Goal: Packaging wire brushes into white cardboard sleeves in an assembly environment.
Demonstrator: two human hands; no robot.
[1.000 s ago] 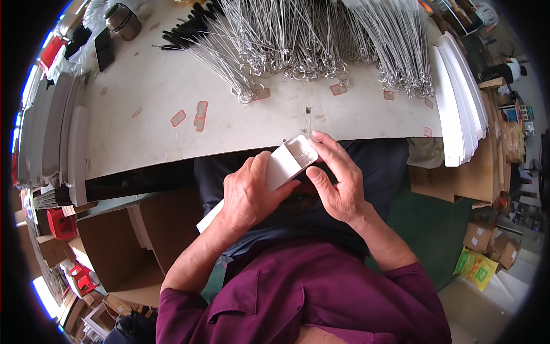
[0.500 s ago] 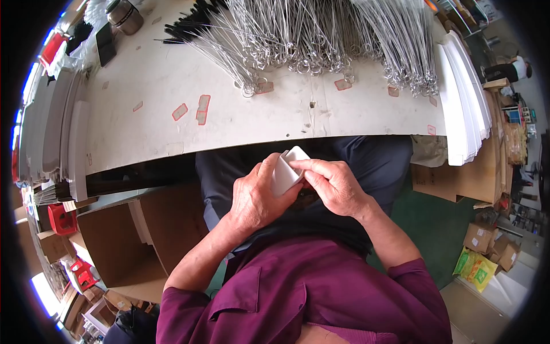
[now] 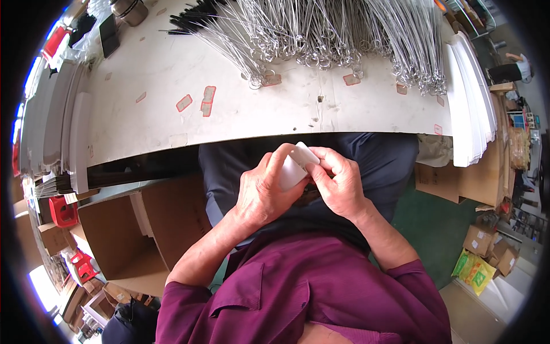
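Observation:
Over my lap, just off the table's front edge, my left hand (image 3: 260, 192) is closed around a small white piece with flat faces (image 3: 292, 175). Its thumb lies along the lower side, and the fingers wrap the far side. My right hand (image 3: 344, 184) pinches the rounded white end (image 3: 307, 155) between thumb and fingers. Whether these are stacked cards or a folded little box, I cannot tell, since the fingers cover much of it. Beyond the hands, many thin wire brushes (image 3: 321, 34) with ring-shaped ends lie heaped on the table; some show black bristles (image 3: 197, 16).
The white table (image 3: 143, 123) carries scattered red-edged labels (image 3: 184, 103), a metal flask (image 3: 129, 11) and a dark phone-like slab (image 3: 108, 35). White sheets stand stacked left (image 3: 51, 120) and right (image 3: 467, 103). An open carton (image 3: 123, 241) sits below left; a red stool (image 3: 63, 211) is farther left.
My right fingers have shifted from lying across the white piece's top to pinching its rounded end. The left hand keeps its hold. The whole view has shifted slightly.

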